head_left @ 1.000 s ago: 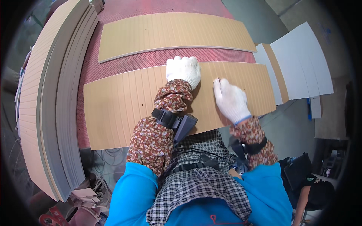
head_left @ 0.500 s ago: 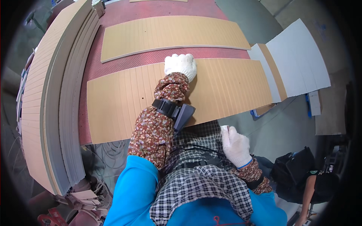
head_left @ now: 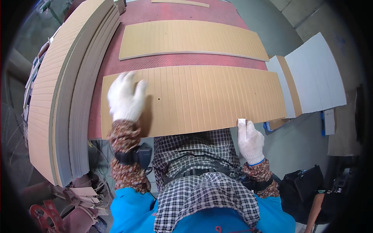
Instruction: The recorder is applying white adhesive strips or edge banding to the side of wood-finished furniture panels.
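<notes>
A long tan grooved panel [head_left: 210,97] lies across the red mesh-topped table [head_left: 182,60] right in front of me. Over its left end is my left hand [head_left: 126,97], in a white glove, fingers apart and holding nothing. Slight blur hides whether it touches the surface. My right hand [head_left: 250,143], gloved too, is closed on a small white block [head_left: 242,121] at the panel's near edge, toward the right. Farther back on the table rests a second tan grooved panel [head_left: 194,37], parallel to the first with a strip of red mesh between them.
A tall stack of similar panels [head_left: 70,112] borders the table on the left. White sheets with a tan strip [head_left: 316,75] stick out at the right end. A thin tan strip [head_left: 180,3] lies at the far edge. Black bags [head_left: 303,186] and someone's bare arm [head_left: 315,209] are low right.
My left hand has gone from the near panel's far edge to its left end, and its fingers have spread. My right hand has come up to the panel's near edge with the white block.
</notes>
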Demonstrator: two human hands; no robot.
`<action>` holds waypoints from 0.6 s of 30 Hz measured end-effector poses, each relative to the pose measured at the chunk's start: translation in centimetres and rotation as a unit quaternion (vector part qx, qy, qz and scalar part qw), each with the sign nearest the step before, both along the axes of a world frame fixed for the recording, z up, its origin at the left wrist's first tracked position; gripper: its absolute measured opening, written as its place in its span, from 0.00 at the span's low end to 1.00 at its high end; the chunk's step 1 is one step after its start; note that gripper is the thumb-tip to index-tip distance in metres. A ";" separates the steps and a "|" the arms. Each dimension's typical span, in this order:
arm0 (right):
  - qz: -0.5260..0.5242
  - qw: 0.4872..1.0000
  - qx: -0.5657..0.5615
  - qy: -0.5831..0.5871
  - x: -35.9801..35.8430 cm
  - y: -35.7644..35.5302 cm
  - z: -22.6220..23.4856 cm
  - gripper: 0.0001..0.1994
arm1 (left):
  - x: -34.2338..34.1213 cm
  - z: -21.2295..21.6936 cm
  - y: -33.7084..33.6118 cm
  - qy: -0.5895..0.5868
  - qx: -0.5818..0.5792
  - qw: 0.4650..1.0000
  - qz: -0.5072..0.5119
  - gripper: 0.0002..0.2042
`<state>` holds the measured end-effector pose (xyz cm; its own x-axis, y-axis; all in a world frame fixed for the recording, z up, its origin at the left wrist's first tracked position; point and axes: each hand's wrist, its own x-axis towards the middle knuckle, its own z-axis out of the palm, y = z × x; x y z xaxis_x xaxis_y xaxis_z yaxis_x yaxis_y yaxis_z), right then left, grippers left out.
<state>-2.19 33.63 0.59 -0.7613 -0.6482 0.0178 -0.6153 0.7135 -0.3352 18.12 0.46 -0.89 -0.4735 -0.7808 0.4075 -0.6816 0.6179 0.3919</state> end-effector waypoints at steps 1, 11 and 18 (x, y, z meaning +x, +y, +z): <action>0.007 1.000 -0.010 0.010 0.0 0.0 -0.3 0.14 | 2.1 -0.4 0.0 -0.027 0.008 0.999 0.046 0.24; 0.009 0.999 -0.042 0.004 -0.4 0.3 -1.4 0.14 | 9.1 -3.2 1.6 -0.014 0.059 0.986 0.156 0.26; 0.071 0.997 0.002 0.017 -1.3 0.9 -2.1 0.09 | 7.3 -1.7 2.3 -0.100 0.051 0.970 0.216 0.26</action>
